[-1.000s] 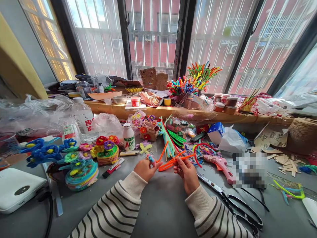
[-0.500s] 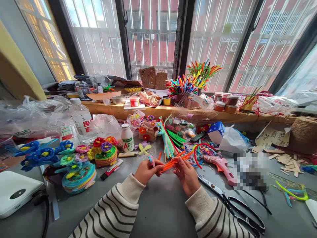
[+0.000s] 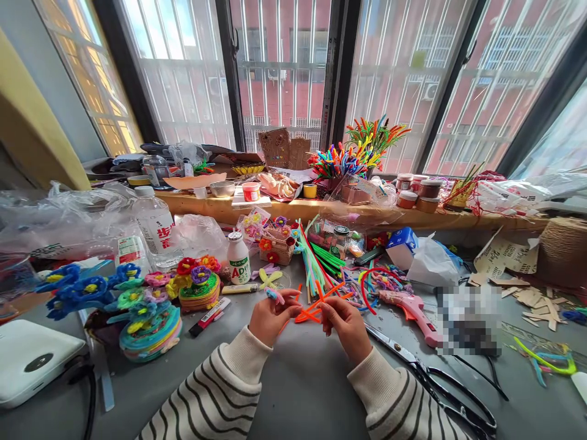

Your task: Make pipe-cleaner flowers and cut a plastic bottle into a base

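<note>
Between my two hands are bent orange pipe cleaners [image 3: 306, 316]. My left hand [image 3: 269, 319] pinches them from the left, thumb and fingers together, and a small pink-and-blue fuzzy piece [image 3: 274, 296] sits at its index finger. On the other side my right hand [image 3: 343, 321] grips crossed orange lengths near their middle, with ends sticking up past the fingertips. Just behind the hands lies a bundle of pastel pipe cleaners [image 3: 310, 263]. Large black-handled scissors [image 3: 415, 360] lie beside my right sleeve.
A pink glue gun [image 3: 415, 315] lies right of the hands. To the left stand flower-topped coiled bases [image 3: 151, 333], a lighter-coloured marker [image 3: 239, 288], a white AD bottle [image 3: 238, 260] and a white device [image 3: 39, 360]. Wood chips [image 3: 543, 305] are scattered at right.
My hands have drawn slightly apart, and the orange pipe cleaners between them now spread into a crossed, looped shape instead of a close bunch. The view has shifted a little.
</note>
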A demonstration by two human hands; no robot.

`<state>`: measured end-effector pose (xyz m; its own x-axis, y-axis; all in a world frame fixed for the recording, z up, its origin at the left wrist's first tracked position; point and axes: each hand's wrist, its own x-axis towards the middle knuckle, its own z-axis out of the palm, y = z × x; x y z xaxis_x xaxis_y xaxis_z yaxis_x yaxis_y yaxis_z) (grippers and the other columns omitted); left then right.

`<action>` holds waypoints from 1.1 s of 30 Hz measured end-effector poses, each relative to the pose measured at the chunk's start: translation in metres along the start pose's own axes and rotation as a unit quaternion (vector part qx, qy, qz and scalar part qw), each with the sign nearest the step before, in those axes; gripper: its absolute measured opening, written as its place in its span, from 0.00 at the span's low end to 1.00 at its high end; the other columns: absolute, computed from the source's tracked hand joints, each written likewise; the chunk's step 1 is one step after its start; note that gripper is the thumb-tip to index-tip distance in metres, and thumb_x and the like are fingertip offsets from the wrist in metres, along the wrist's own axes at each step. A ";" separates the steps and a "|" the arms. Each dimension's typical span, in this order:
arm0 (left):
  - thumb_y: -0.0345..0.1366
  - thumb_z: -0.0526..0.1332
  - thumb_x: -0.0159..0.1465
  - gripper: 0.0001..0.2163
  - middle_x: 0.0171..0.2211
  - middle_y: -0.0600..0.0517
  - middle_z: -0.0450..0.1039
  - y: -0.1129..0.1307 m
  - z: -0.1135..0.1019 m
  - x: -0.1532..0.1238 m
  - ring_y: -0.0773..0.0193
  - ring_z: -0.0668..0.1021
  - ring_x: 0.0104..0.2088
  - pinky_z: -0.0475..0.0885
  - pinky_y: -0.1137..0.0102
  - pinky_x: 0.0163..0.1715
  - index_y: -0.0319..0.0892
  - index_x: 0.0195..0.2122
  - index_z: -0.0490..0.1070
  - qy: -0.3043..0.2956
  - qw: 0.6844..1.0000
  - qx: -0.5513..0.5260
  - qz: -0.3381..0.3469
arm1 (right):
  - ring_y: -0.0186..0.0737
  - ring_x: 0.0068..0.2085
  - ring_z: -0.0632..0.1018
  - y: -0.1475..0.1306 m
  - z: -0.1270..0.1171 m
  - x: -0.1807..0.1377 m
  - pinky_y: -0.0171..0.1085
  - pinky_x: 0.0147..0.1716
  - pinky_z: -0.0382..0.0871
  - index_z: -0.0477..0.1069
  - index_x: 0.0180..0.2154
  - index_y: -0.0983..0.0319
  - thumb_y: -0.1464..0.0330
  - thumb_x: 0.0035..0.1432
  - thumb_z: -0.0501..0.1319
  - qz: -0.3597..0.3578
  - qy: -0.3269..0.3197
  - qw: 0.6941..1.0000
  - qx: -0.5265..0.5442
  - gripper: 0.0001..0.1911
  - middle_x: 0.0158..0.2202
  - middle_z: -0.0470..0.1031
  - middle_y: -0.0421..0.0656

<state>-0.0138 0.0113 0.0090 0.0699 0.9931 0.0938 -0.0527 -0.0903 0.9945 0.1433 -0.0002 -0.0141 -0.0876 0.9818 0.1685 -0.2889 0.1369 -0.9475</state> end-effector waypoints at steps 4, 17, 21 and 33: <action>0.33 0.62 0.44 0.09 0.24 0.51 0.73 -0.007 0.000 -0.002 0.63 0.75 0.27 0.73 0.68 0.30 0.39 0.28 0.68 0.005 0.987 0.100 0.127 | 0.28 0.18 0.64 0.000 -0.001 -0.003 0.29 0.17 0.59 0.68 0.27 0.64 0.63 0.51 0.53 -0.100 -0.029 0.970 -0.221 0.11 0.18 0.63 0.37; 0.35 0.57 0.52 0.09 0.33 0.48 0.70 -0.005 -0.004 -0.006 0.68 0.74 0.26 0.73 0.72 0.25 0.39 0.34 0.67 0.013 0.930 0.260 0.259 | 0.35 0.28 0.69 -0.001 0.000 -0.004 0.32 0.28 0.63 0.70 0.33 0.64 0.70 0.55 0.47 -0.241 -0.049 0.871 -0.425 0.13 0.27 0.65 0.44; 0.35 0.58 0.51 0.08 0.30 0.48 0.71 -0.003 -0.005 -0.006 0.66 0.74 0.26 0.71 0.71 0.28 0.39 0.32 0.68 0.026 0.915 0.301 0.268 | 0.35 0.28 0.69 0.000 -0.001 -0.005 0.32 0.28 0.64 0.69 0.33 0.63 0.71 0.55 0.47 -0.238 -0.056 0.858 -0.451 0.13 0.27 0.65 0.44; 0.34 0.58 0.51 0.06 0.27 0.50 0.73 -0.004 -0.006 -0.005 0.63 0.73 0.30 0.69 0.69 0.32 0.41 0.29 0.70 0.031 0.915 0.301 0.266 | 0.36 0.29 0.66 0.001 0.001 -0.006 0.33 0.28 0.62 0.70 0.32 0.64 0.75 0.53 0.47 -0.287 -0.058 0.783 -0.549 0.13 0.25 0.65 0.44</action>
<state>-0.0200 0.0068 0.0047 0.1359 0.7974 0.5880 0.4970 -0.5683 0.6558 0.1427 -0.0063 -0.0157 -0.3490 0.7077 0.6143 0.6758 0.6442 -0.3581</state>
